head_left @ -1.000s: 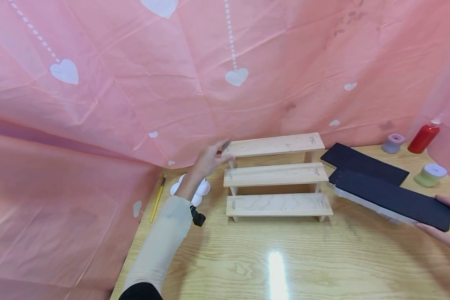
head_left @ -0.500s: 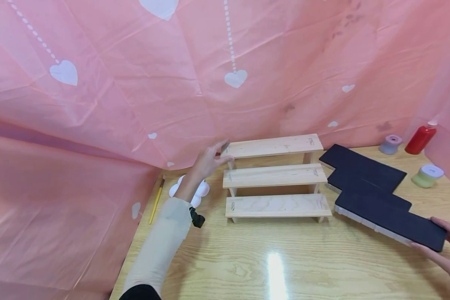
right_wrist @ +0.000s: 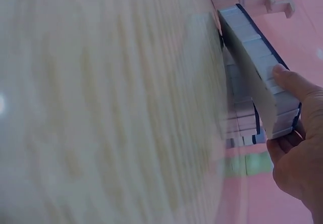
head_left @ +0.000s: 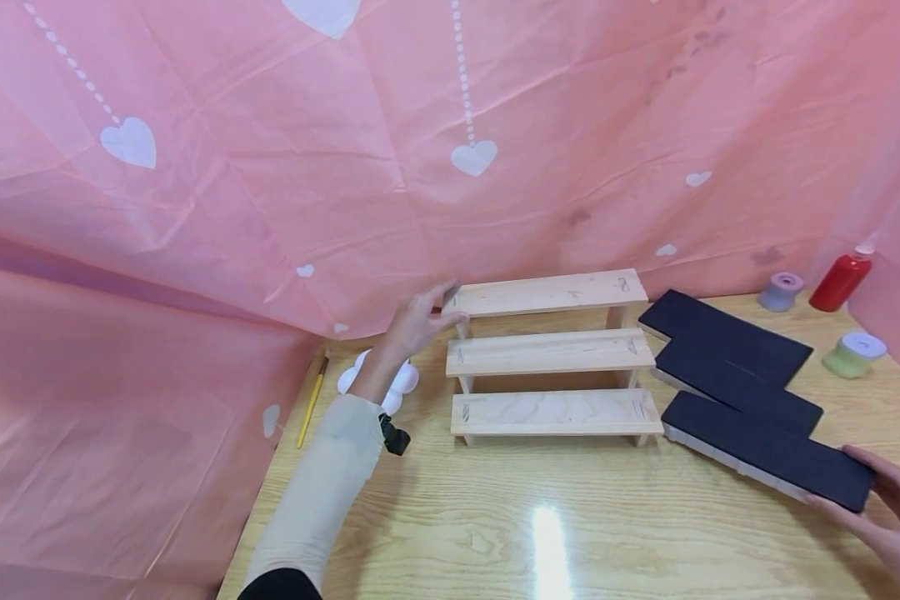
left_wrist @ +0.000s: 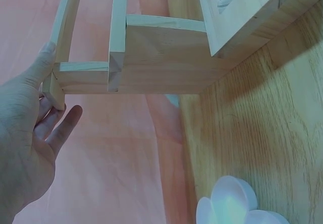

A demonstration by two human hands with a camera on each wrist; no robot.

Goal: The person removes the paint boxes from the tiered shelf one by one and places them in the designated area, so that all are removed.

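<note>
A pale wooden three-step stand (head_left: 555, 354) stands on the table. My left hand (head_left: 420, 321) pinches the left end of its top step; in the left wrist view the thumb lies on the board and some fingers are below it. At the right, my right hand (head_left: 885, 517) holds the near end of a long box (head_left: 765, 450) with a black top and white ribbed sides. In the right wrist view this box (right_wrist: 255, 65) is tilted, its near end lifted off the table. Two similar black-topped pieces (head_left: 735, 379) lie just behind it, partly overlapped from view.
A purple-pink spool (head_left: 781, 292), a green spool-like piece (head_left: 855, 354) and a red bottle (head_left: 840, 282) stand at the back right. A white flower-shaped object (head_left: 402, 385) and a yellow brush (head_left: 312, 404) lie left. Pink cloth (head_left: 390, 167) hangs behind the wooden table (head_left: 450, 517).
My right hand has brought the black-topped box down and toward me, off the pieces behind it, then slightly left. The left hand stays on the top step.
</note>
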